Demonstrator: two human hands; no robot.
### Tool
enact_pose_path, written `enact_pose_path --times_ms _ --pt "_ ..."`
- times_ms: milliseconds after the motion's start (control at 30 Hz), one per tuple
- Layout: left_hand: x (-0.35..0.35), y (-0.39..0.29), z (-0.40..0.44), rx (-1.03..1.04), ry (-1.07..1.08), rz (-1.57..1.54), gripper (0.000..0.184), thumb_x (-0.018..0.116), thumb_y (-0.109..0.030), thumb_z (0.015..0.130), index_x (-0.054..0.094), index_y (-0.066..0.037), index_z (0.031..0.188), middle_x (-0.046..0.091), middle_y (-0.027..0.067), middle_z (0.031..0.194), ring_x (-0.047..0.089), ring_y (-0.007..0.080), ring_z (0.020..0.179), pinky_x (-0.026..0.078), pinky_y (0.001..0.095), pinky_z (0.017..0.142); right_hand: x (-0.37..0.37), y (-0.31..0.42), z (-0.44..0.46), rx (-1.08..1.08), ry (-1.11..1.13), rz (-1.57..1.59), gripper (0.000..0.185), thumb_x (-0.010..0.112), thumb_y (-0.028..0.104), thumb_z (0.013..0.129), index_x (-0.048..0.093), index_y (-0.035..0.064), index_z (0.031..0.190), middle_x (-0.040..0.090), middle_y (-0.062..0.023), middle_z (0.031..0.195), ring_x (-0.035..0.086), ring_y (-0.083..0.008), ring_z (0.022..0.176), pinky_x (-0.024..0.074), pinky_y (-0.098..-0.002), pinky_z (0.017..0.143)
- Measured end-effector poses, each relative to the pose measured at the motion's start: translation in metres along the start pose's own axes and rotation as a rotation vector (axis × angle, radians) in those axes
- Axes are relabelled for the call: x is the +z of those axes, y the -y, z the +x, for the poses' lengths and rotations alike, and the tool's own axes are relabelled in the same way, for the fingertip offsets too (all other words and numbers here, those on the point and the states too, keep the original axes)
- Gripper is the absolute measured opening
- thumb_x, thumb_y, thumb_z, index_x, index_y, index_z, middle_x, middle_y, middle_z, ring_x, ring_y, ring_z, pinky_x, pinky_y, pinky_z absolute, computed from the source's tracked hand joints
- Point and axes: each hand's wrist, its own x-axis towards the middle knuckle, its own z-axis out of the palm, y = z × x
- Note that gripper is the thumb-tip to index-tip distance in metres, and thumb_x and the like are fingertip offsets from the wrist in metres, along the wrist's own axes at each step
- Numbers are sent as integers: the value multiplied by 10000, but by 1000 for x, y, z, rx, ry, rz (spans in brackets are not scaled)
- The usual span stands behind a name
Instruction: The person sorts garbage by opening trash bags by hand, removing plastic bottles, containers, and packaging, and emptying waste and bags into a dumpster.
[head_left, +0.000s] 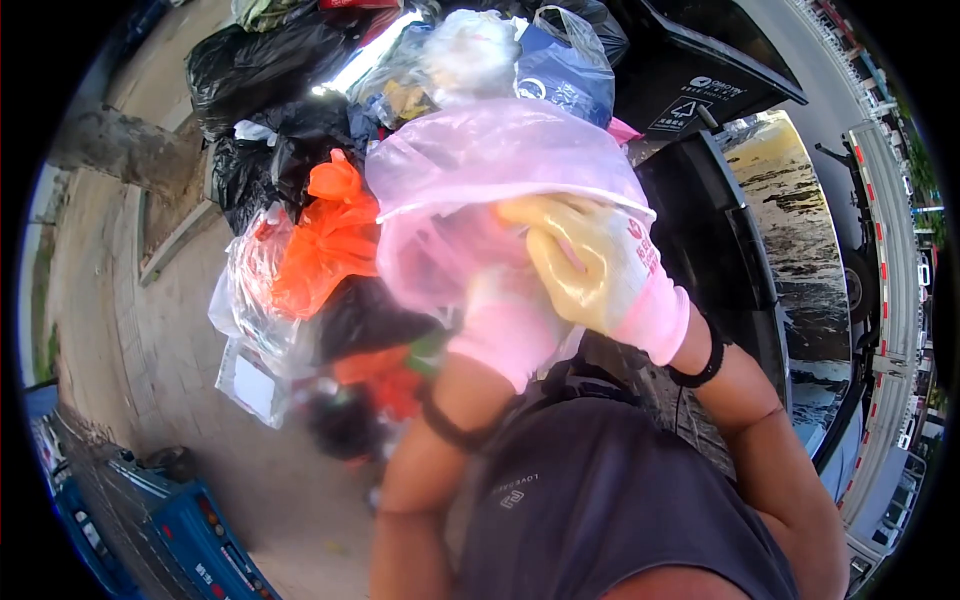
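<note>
A sheer pink mesh bag (500, 150) with a white edge spreads out at the middle, in front of the rubbish heap. My right hand (585, 260), in a glove with a yellow coated palm and pink cuff, has its fingers curled at the bag's edge. My left hand (505, 320), in a glove with a pink cuff, reaches in under the mesh; its fingers are veiled and blurred. An orange plastic bag (325, 245) lies just left of the mesh bag.
Black rubbish bags (265, 70), a blue bag (570, 75) and a clear bag (255, 290) are piled around. Black bins (705, 215) stand at the right. A tree trunk (120, 150) rises at the left, with a blue vehicle (205, 540) at the lower left.
</note>
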Motion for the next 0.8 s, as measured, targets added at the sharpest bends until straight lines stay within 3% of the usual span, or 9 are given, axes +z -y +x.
enact_pose_path --times_ms 67,167,267,333,500,567,633,700,800 --pt "-15 -3 7 -181 148 -108 377 532 -377 1037 775 -89 1051 775 154 1019 754 336 963 590 464 826 -9 -21 23 183 190 -154 389 659 297 980 696 101 1314 658 -200 1334 650 -378 1206 509 -485 1043" --pt "-9 6 -2 -248 158 -167 507 525 -507 1043 752 -56 1007 746 212 919 725 416 896 568 521 790 3 -41 18 -90 -1 -627 416 654 243 947 679 98 1336 744 -175 1124 699 -415 1047 552 -513 906" --pt "-9 12 -7 -191 100 -192 514 525 -508 1041 738 -43 995 743 221 932 725 419 902 562 516 786 15 -59 13 37 123 -637 419 646 287 972 663 115 1354 736 -185 1150 700 -403 1057 549 -507 905" --pt "-21 15 -16 -179 20 -227 480 544 -476 1036 732 -35 1008 739 228 941 724 418 902 559 503 783 18 -71 9 -67 190 -658 393 654 297 985 675 119 1334 731 -188 1184 700 -396 1078 551 -491 903" --pt "-57 21 -17 -266 -320 -288 376 608 -378 1008 728 -27 1070 733 224 937 725 397 889 553 455 777 17 -73 24 279 249 -70 422 709 280 966 669 75 1333 733 -193 1218 700 -390 1121 554 -431 942" --pt "-65 23 -10 -335 -352 -197 365 631 -360 996 731 -23 1096 734 222 936 732 383 888 556 438 778 9 -65 25 52 209 -155 417 700 243 963 668 68 1340 727 -201 1231 708 -369 1118 556 -417 934" --pt "-54 35 0 -376 -396 -9 377 633 -352 991 715 -21 1151 744 231 1015 737 391 925 558 458 793 3 -55 36 248 246 65 432 692 137 943 659 7 1353 722 -214 1270 719 -306 1162 556 -367 981" --pt "-32 50 10 -332 -472 43 383 631 -341 986 698 -27 1194 744 232 1079 728 412 961 560 481 827 4 -54 35 179 142 447 455 694 93 929 646 -30 1365 722 -209 1289 709 -268 1196 547 -349 1025" --pt "-13 75 26 -319 -473 117 452 622 -331 973 660 -28 1306 735 237 1187 708 452 1030 558 513 922 4 -43 38 127 81 524 485 681 32 916 616 -84 1382 718 -203 1308 681 -210 1233 528 -336 1080"
